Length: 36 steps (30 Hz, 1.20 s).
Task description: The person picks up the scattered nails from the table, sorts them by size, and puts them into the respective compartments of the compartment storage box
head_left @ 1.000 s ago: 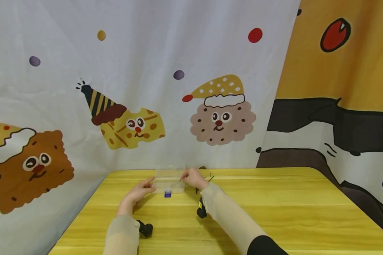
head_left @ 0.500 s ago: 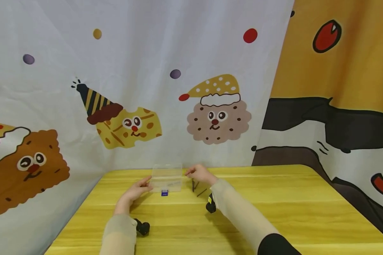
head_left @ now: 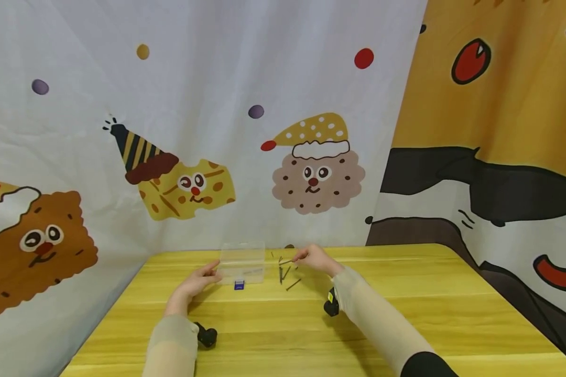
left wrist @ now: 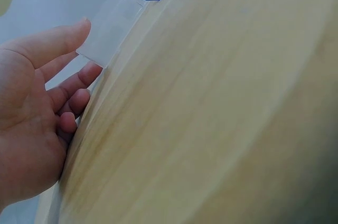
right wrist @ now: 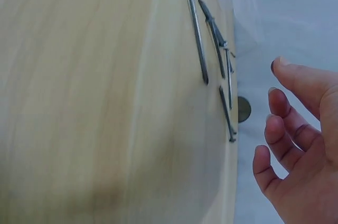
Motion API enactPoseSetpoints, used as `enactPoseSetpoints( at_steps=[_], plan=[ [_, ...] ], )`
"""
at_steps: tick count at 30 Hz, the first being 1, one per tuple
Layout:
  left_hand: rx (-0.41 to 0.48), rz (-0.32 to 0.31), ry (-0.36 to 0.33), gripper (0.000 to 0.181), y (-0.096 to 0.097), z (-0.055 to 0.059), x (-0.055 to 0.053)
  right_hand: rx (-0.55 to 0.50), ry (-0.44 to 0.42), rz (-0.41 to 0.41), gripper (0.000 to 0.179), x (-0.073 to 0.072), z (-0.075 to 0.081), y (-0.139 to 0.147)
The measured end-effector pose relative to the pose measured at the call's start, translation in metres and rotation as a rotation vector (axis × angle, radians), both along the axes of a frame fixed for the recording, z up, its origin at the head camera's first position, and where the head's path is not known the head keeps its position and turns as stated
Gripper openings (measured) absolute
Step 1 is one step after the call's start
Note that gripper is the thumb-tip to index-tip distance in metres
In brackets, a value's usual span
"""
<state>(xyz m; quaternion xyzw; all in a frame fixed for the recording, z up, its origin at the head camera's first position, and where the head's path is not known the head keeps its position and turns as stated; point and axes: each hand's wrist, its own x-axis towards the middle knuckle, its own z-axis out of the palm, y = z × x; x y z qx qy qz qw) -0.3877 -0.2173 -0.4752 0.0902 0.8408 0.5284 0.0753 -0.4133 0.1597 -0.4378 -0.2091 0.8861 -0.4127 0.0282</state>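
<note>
A clear plastic box point(head_left: 226, 276) with its lid point(head_left: 242, 252) raised stands near the table's back edge. A blue latch point(head_left: 239, 285) is on its front. My left hand point(head_left: 195, 284) holds the box's left end, its thumb point(left wrist: 79, 31) over the corner and the fingers behind and below it. Inside the box lies a thin nail point(head_left: 252, 272). To the right, several grey nails point(right wrist: 199, 44) lie scattered on the table. My right hand point(head_left: 316, 260) hovers at their right side, fingers point(right wrist: 282, 137) loosely bent and thumb apart, with nothing between them.
The wooden table point(head_left: 264, 330) reaches back to a white cloth point(head_left: 245, 68) printed with cartoon figures. Black wrist cameras point(head_left: 206, 336) sit at both cuffs.
My right hand pinched a nail over the box, let go of it there, and moved right to the loose nails, which are now uncovered. The left hand stays at the box.
</note>
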Motion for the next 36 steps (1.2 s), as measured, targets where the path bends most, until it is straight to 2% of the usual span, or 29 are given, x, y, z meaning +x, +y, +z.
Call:
enactPoseSetpoints(
  at_steps=[11,17,27,36],
  plan=[
    [-0.016,0.003,-0.005,0.064,0.002,0.001,0.001,-0.015,0.033,-0.073,0.020,-0.002,-0.011,0.022],
    [-0.021,0.004,-0.003,0.064,0.003,0.004,0.001,-0.008,0.057,-0.131,0.019,-0.011,-0.020,0.031],
    [-0.030,0.033,-0.018,0.063,0.003,0.006,0.006,0.009,0.025,-0.243,0.020,-0.025,-0.032,0.034],
    [-0.024,0.042,-0.022,0.063,0.003,0.003,0.002,0.043,0.028,-0.222,0.021,-0.033,-0.036,0.032]
  ],
)
